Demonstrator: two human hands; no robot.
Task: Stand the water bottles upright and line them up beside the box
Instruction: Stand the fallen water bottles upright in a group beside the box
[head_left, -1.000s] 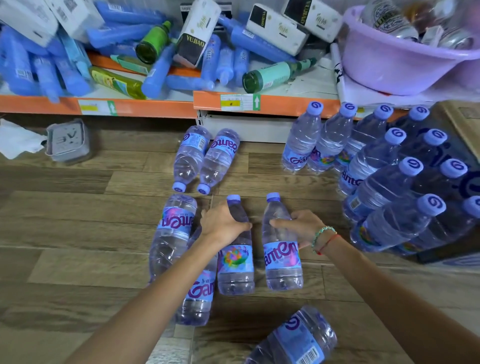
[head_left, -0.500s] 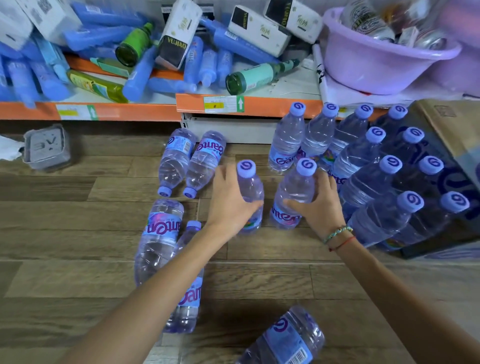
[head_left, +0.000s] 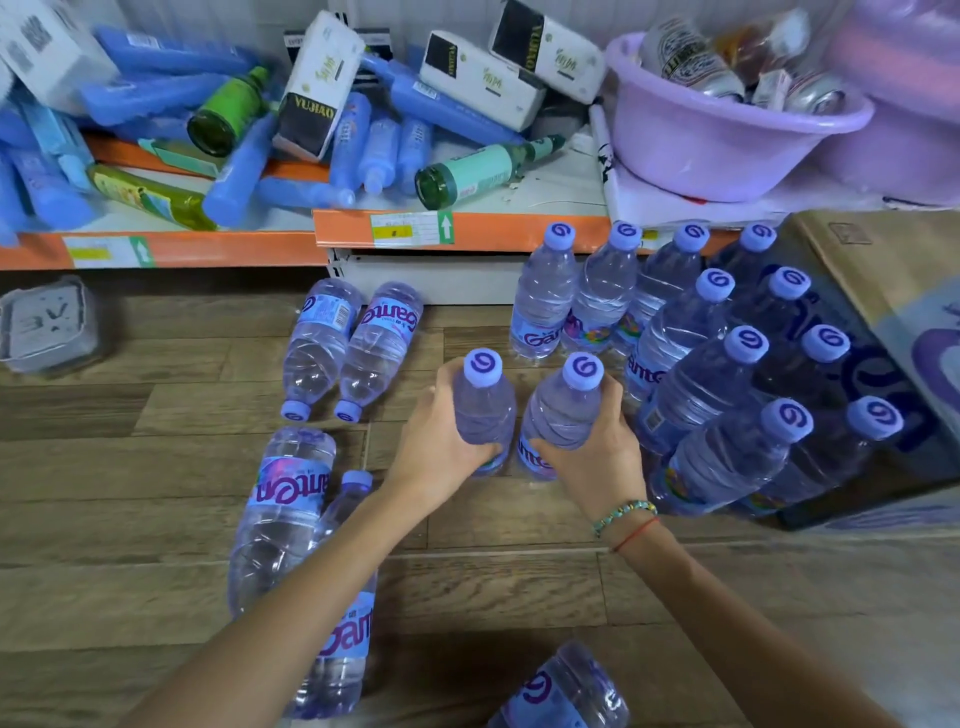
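Note:
My left hand (head_left: 441, 447) grips an upright water bottle (head_left: 485, 400) with a purple cap. Beside it, my right hand (head_left: 597, 457) grips a second upright bottle (head_left: 563, 410). Both stand on the wooden floor just left of several upright bottles (head_left: 717, 364) lined up against the cardboard box (head_left: 893, 275). Two bottles (head_left: 353, 343) lie on their sides further left, caps toward me. Two more lying bottles (head_left: 291, 509) rest under my left forearm. Another lying bottle (head_left: 566, 691) shows at the bottom edge.
An orange-edged shelf (head_left: 467, 228) runs along the back, piled with blue bottles, green glass bottles and tissue packs. A lilac basin (head_left: 727, 135) with cans sits at its right end. A grey plastic container (head_left: 47, 325) stands on the floor at left.
Both hands lifted the two lying bottles upright and carried them forward and right, toward the standing group by the box. The camera has tilted slightly.

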